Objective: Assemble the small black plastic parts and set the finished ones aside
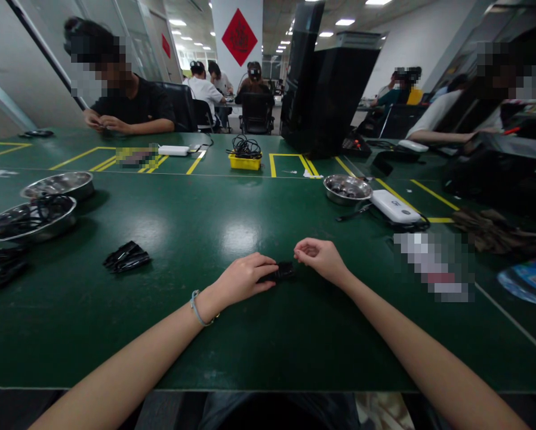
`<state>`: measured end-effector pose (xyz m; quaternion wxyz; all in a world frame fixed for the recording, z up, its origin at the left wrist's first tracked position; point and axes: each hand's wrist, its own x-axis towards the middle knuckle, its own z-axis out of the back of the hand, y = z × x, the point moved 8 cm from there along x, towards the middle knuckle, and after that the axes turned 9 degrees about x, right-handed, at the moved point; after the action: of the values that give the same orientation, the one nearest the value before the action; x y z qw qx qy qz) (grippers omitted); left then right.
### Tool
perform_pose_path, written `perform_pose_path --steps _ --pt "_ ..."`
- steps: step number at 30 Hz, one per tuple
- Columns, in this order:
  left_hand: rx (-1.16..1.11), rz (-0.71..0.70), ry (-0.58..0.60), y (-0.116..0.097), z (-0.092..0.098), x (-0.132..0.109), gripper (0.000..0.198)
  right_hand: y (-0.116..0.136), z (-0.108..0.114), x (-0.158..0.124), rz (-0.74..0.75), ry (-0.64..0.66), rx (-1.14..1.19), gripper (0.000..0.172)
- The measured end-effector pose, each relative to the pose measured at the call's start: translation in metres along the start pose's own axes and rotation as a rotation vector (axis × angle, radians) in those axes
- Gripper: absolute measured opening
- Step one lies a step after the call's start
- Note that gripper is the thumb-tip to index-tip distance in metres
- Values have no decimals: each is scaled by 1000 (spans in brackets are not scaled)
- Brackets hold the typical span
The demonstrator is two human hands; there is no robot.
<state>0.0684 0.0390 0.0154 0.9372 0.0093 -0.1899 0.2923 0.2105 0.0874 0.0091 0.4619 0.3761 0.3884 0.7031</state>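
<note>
My left hand [249, 276] rests low over the green table, with a bracelet at its wrist. Its fingers lie on a small, dark, glossy black item [286, 271], gripping its left end; it looks like folded plastic, but its kind is hard to tell. Just right of that item hovers my right hand [318, 257], apart from it. The right fingers are curled with the thumb and fingertips together; whatever might be between them is too small to make out. A bunch of shiny black plastic pieces [127, 257] lies to the left.
Two steel bowls stand at left, the nearer bowl [66, 218] holding black cables. Another steel bowl [335, 196] with small parts sits beside a white power bank [396, 206]. Farther back are a yellow tray [245, 162] of cables and a black computer case [339, 95]. People sit around.
</note>
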Motion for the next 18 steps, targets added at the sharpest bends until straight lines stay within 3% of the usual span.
perform_pose_path --steps 2,8,18 --pt "14 18 -6 2 1 0 28 6 -4 -1 40 -7 24 14" --pt "37 50 -4 5 1 1 25 23 -31 -7 150 141 -85 10" --pt "32 58 4 6 -2 0 25 24 -34 -8 181 140 -187 9"
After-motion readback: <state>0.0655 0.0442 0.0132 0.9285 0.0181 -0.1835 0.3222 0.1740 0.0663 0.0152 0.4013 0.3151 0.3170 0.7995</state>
